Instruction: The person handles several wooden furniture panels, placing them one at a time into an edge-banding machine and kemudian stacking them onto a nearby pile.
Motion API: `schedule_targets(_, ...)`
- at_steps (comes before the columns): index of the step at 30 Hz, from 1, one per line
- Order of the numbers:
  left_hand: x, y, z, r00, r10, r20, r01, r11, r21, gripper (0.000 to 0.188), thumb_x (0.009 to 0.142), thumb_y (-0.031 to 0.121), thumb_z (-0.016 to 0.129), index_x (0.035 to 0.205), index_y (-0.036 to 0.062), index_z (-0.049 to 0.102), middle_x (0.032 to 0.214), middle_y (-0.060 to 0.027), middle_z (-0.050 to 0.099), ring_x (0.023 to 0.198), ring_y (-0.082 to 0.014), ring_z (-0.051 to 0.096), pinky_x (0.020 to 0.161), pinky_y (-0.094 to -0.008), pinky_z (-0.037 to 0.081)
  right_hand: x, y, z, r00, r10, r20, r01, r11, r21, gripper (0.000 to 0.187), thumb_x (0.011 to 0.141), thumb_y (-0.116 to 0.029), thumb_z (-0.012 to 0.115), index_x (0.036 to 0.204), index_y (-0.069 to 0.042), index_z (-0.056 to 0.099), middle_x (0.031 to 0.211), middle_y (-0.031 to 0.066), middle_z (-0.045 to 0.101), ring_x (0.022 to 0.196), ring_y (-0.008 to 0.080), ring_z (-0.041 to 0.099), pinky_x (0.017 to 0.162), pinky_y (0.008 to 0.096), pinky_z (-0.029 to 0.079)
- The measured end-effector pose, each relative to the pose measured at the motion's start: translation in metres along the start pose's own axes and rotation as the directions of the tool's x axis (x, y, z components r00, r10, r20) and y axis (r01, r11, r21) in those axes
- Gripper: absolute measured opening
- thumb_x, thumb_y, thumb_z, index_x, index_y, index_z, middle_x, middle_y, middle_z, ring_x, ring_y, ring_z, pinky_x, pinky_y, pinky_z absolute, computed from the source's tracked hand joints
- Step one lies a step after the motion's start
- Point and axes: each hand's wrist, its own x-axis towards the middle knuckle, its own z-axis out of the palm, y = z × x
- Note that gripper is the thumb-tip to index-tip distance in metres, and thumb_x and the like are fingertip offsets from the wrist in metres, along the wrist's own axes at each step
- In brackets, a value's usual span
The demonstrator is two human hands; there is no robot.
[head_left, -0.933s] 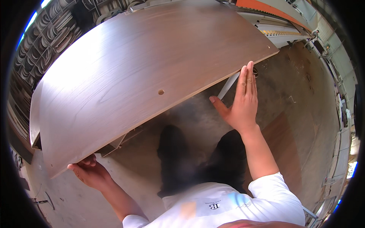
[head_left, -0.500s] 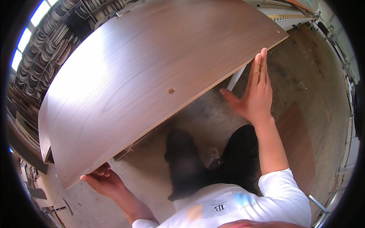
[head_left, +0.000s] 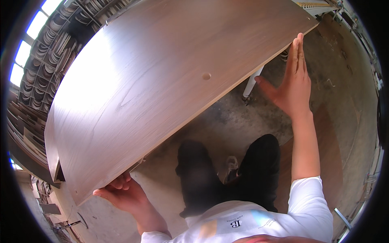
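A large brown wood-grain panel (head_left: 162, 93), curved along its far side, slants across the view with its straight edge toward me. One round hole (head_left: 206, 76) is in its face, fairly close to that edge. My left hand (head_left: 125, 196) grips the near left end, its fingers curled under the board and its thumb at the edge. Toward the far right end, my right hand (head_left: 295, 93) rests its straight fingers against the edge. Its thumb stands apart and nothing is enclosed in it. The panel's underside is hidden.
A white metal leg (head_left: 253, 83) shows beneath the panel. Racks of curved pieces (head_left: 42, 65) and stacked boards (head_left: 24, 125) stand at the left. A brown sheet (head_left: 324, 146) lies on the concrete floor (head_left: 227, 121) at my right. Part of a machine (head_left: 318, 7) shows at the far right.
The panel has shifted to the far right, its hole moving with it. Both hands have moved along with the edge. More of the white leg shows beneath.
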Motion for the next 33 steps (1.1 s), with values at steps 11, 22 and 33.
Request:
schedule_targets(11,-0.006,-0.051,0.074,0.95,0.053,0.308,-0.07,0.997,0.044,0.052,0.106,0.06,0.046,0.095,0.0101,0.058,0.065,0.0044,0.042,0.06,-0.0078,0.039,0.065,-0.0283,0.04,0.016,0.091,0.011,0.999,0.042,-0.001,-0.042,0.993,-0.113,0.118,0.078,-0.047,0.087,0.161,0.003,0.019,0.167,0.024,0.027,0.151,0.0366,0.036,0.108,0.0432,0.051)
schedule_targets(22,-0.032,-0.111,0.126,0.94,-0.111,0.322,0.138,0.988,-0.062,0.03,0.109,0.033,0.057,0.097,0.0058,0.059,0.071,-0.0066,0.06,0.059,-0.0157,0.052,0.061,-0.0337,0.049,-0.113,0.087,0.033,0.705,0.224,0.673,-0.218,0.971,-0.096,0.102,0.089,-0.063,0.067,0.161,-0.001,0.03,0.168,0.0211,0.027,0.156,0.036,0.027,0.125,0.0463,0.029)
schedule_targets(33,-0.178,-0.318,0.051,0.291,-0.782,0.551,-0.089,0.551,0.83,0.028,0.098,0.03,0.065,0.112,0.0057,0.07,0.101,-0.0178,0.073,0.092,-0.0307,0.071,0.081,-0.0429,0.055,-0.301,0.033,0.027,0.207,0.641,0.739,-0.561,0.697,-0.448,0.083,0.095,-0.062,0.059,0.157,-0.009,0.04,0.159,0.0189,0.043,0.144,0.0363,0.046,0.115,0.0453,0.042)
